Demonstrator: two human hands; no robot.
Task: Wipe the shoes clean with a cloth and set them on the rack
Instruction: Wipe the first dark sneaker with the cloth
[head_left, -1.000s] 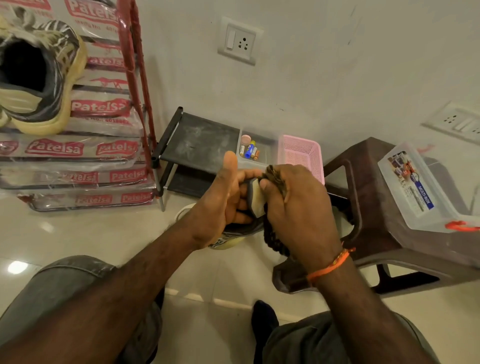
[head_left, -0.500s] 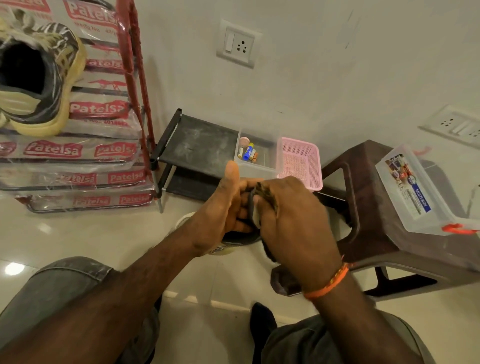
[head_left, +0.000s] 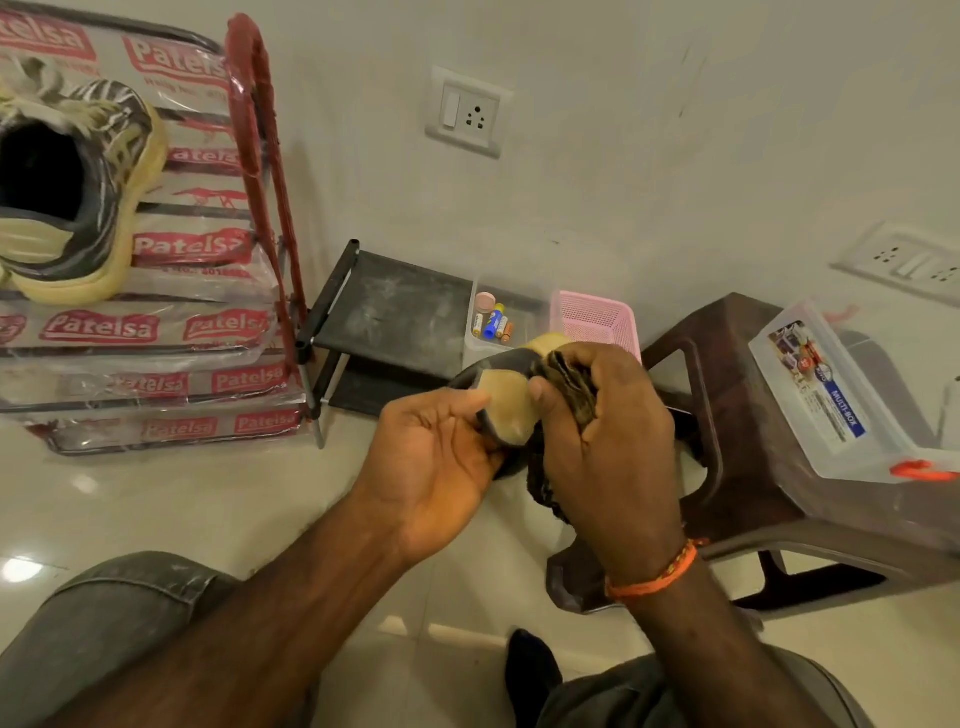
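A shoe (head_left: 506, 410) is held in front of the brown plastic stool (head_left: 737, 431), just to the stool's left and above the floor. Only part of it is seen: a dark grey upper with a pale yellow heel patch facing the camera and a pale yellow sole edge showing at the top. It is gripped from the left by the left hand (head_left: 436, 467), whose fingers are curled under it and whose thumb is laid across the dark rim. A dark, striped cloth (head_left: 566, 389) is bunched in the right hand (head_left: 608, 452), fingers curled round it, and is pressed against the shoe's right side, with a fold hanging below the hand. A second shoe (head_left: 78, 192), of the same dark, pale-streaked upper and thick yellowish sole, is set on the red rack (head_left: 260, 171), well to the left of the stool. A clear lidded box (head_left: 831, 395) rests on the stool's seat.
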